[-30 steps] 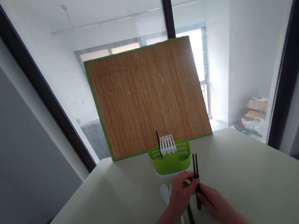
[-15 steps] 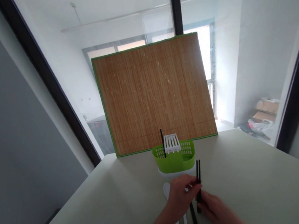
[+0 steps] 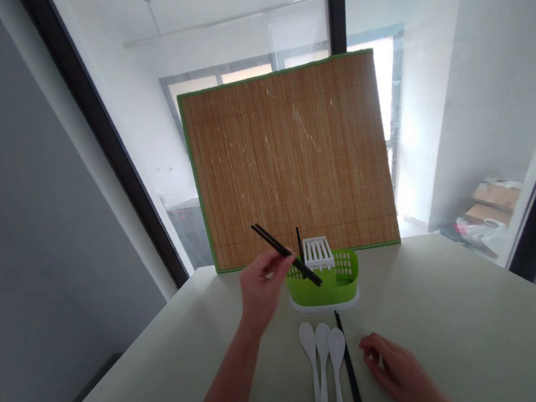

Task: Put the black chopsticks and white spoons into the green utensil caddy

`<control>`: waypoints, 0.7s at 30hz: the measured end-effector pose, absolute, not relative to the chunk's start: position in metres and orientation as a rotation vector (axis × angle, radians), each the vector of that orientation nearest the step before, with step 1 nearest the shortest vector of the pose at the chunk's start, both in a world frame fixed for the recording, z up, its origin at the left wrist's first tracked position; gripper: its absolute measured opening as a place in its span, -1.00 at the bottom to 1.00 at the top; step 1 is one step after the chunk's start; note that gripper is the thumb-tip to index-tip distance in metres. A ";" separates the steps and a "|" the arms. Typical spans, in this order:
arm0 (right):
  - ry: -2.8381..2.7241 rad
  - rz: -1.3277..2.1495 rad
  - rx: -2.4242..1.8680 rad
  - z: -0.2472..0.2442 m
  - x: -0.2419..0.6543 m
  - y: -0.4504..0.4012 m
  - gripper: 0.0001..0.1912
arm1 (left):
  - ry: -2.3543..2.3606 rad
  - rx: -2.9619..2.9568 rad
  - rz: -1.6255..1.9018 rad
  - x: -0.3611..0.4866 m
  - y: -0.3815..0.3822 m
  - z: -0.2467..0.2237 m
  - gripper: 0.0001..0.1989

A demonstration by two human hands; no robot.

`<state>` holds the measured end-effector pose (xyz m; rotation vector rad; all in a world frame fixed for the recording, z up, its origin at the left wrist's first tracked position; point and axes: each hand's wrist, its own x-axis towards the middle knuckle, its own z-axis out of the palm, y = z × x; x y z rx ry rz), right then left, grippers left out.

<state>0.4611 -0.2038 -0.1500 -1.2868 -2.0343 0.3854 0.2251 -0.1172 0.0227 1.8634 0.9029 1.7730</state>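
Two black chopsticks (image 3: 306, 272) are pinched in my left hand (image 3: 262, 282), tilted in the air at the left end of a green basket (image 3: 311, 290). The basket has a white slatted piece (image 3: 318, 252) over its middle and a white base; another black stick (image 3: 299, 242) stands in its left compartment. My right hand (image 3: 387, 364) rests near the table top with curled fingers and no object visible in it. Between the hands lie three white spoons (image 3: 322, 351) side by side, and black chopsticks (image 3: 354, 380) lie along their right side.
A bamboo mat (image 3: 285, 165) with a green border leans upright against the glass behind the basket. The pale table (image 3: 452, 307) has its left edge running diagonally toward me. Boxes and plastic bags (image 3: 489, 210) are beyond the glass at the right.
My left hand has carried the two chopsticks up and left, away from my right hand, which has let go of them. The spoons are now uncovered, and the view has shifted slightly.
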 end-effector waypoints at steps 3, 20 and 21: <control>-2.083 0.347 -1.303 -0.151 0.461 -0.203 -0.82 | 0.973 1.852 1.921 0.205 -0.075 0.047 -0.73; -2.169 0.262 -1.367 -0.163 0.465 -0.197 -0.83 | 1.702 1.973 0.947 0.233 0.050 -0.031 -0.73; -2.177 0.264 -1.371 -0.163 0.465 -0.197 -0.83 | 1.689 1.962 0.929 0.233 0.053 -0.035 -0.72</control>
